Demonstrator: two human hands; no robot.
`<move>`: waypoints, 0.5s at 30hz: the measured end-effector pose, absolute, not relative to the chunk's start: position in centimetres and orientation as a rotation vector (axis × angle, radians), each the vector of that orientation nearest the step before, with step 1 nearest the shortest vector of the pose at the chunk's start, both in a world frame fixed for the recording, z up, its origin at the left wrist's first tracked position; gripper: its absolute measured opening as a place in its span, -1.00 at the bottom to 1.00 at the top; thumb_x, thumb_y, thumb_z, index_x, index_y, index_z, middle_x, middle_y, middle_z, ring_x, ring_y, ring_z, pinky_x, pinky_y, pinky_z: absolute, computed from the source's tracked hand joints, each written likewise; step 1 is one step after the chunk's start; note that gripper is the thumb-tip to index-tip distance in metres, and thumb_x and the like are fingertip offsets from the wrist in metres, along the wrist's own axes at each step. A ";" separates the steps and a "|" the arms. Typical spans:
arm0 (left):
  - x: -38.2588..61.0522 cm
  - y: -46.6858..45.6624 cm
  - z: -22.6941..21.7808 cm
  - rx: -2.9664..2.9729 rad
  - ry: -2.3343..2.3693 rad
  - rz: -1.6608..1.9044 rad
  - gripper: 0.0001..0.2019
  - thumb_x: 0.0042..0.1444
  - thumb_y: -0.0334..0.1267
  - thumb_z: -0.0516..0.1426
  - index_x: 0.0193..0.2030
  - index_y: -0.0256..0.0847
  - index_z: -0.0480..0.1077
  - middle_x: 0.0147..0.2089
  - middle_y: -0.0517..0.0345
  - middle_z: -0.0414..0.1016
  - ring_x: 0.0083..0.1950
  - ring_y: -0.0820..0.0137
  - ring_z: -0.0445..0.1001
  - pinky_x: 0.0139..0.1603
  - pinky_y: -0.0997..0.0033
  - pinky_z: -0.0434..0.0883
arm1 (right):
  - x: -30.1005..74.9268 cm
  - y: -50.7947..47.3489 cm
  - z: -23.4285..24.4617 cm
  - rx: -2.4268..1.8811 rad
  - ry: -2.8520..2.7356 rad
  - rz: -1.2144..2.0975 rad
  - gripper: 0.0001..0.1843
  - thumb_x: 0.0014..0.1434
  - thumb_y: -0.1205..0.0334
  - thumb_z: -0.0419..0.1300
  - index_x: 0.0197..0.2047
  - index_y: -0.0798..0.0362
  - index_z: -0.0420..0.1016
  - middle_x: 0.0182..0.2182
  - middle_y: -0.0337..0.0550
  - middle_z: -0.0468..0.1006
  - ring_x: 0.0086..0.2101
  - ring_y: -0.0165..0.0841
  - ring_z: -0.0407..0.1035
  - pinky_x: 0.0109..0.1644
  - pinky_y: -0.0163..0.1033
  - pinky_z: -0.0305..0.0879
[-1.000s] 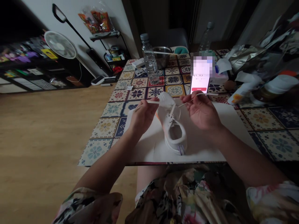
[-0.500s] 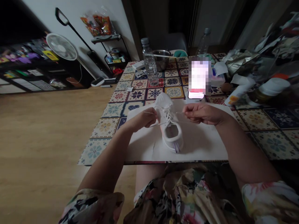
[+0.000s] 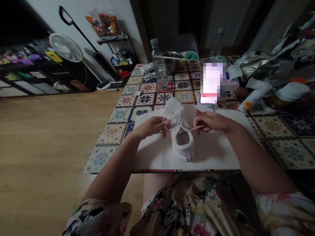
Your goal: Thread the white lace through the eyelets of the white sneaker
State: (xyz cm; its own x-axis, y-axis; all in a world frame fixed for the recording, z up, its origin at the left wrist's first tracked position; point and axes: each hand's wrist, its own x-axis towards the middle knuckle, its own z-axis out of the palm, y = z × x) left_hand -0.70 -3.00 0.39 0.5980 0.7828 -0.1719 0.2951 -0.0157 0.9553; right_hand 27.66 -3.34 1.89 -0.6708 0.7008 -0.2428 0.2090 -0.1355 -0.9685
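Observation:
A white sneaker (image 3: pixel 175 109) stands on a white sheet (image 3: pixel 150 154) with its toe pointing away from me and its heel, marked with purple stripes, toward me. White shoelaces (image 3: pixel 180 124) cross its tongue, and the two loose ends reach out to either side. On the left of the shoe, my left hand (image 3: pixel 155 126) is closed on one lace between thumb and fingers. To the right, my right hand (image 3: pixel 209 121) has its fingers curled round the other lace. Neither hand covers the shoe opening.
Beyond the shoe a lit phone (image 3: pixel 209 98) leans upright, its screen blurred out. A clear bottle (image 3: pixel 159 65), a metal bowl (image 3: pixel 171 62) and a white spray bottle (image 3: pixel 254 95) stand on the patterned tablecloth (image 3: pixel 118 116). A fan (image 3: pixel 66 47) is at the far left.
Both hands have shifted their fingers on the laces. The right lace now runs from the shoe into my lower right fingers, and my left fingers have opened out a little. The shoe stays in place.

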 end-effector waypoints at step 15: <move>-2.6 -2.4 1.5 1.605 0.598 0.573 -0.67 0.01 0.04 0.34 -0.43 -0.24 0.58 -0.34 0.05 0.58 -0.25 0.41 0.50 -0.11 0.40 0.41 | 28.7 -2.9 2.9 -0.923 -1.976 1.775 -0.71 0.02 0.04 0.43 -0.42 0.11 0.56 -0.49 -0.29 0.50 -0.47 -0.50 0.30 -0.33 -0.32 0.24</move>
